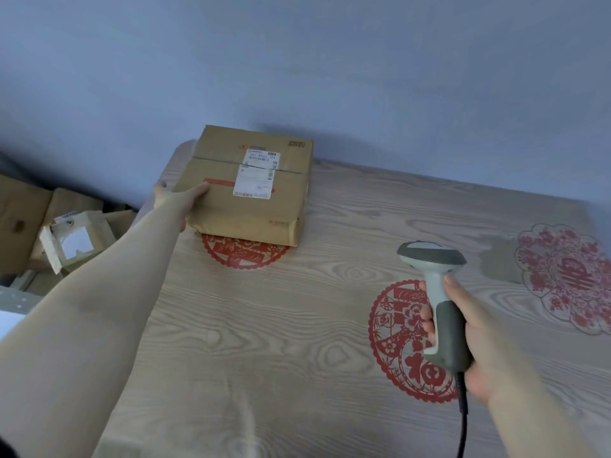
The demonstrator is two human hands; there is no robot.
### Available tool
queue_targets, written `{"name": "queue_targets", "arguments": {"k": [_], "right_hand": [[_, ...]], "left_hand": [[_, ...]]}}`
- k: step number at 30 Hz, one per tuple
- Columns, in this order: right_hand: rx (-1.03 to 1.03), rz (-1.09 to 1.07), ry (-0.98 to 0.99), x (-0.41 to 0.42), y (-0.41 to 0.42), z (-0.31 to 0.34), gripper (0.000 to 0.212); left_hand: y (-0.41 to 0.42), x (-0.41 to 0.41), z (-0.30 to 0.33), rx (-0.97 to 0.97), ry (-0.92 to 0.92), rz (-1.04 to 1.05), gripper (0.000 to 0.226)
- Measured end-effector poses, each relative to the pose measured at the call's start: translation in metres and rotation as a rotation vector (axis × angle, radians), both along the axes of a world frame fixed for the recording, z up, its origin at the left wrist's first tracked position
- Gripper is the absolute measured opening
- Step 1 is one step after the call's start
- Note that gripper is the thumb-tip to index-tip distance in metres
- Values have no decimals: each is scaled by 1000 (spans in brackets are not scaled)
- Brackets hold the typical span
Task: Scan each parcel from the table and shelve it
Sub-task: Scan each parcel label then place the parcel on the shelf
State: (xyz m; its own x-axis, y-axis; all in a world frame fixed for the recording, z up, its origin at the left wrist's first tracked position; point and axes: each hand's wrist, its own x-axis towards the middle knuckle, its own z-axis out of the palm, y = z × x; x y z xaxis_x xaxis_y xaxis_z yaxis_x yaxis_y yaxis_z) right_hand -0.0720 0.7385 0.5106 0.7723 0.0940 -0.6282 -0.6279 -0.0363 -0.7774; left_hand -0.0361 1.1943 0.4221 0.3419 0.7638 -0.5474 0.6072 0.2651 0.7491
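Observation:
A brown cardboard parcel [248, 206] with a white shipping label [256, 173] on top lies at the far left of the wooden table [264, 325], partly over a red paper-cut disc. My left hand [177, 200] grips the parcel's left edge, thumb on top and the other fingers hidden behind the side. My right hand [463, 328] holds a grey and white barcode scanner [436, 285] by its handle above the table's right half. The scanner's head points away from me, to the right of the parcel. Its black cable [463, 421] hangs down toward the bottom edge.
Red paper-cut decorations lie on the table: one under the parcel [244, 254], one by the scanner [400, 335], a faded one [565, 279] at the right. Cardboard boxes [26, 219] and a small white windowed box [74, 242] are piled left of the table. A blue-grey wall stands behind.

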Motion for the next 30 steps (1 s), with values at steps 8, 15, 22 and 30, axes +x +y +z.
{"name": "queue_targets", "arguments": {"k": [8, 15, 22, 30], "right_hand": [[51, 93, 32, 4, 20, -2, 55], [93, 136, 35, -3, 11, -4, 49], [120, 150, 37, -10, -24, -1, 60], [104, 203, 66, -22, -55, -8, 64]], "left_hand": [[-43, -23, -13, -109, -55, -53, 85], [-111, -56, -19, -75, -58, -15, 84], [-233, -140, -23, -50, 57, -102, 78], [-272, -170, -9, -476, 73, -115, 114]]}}
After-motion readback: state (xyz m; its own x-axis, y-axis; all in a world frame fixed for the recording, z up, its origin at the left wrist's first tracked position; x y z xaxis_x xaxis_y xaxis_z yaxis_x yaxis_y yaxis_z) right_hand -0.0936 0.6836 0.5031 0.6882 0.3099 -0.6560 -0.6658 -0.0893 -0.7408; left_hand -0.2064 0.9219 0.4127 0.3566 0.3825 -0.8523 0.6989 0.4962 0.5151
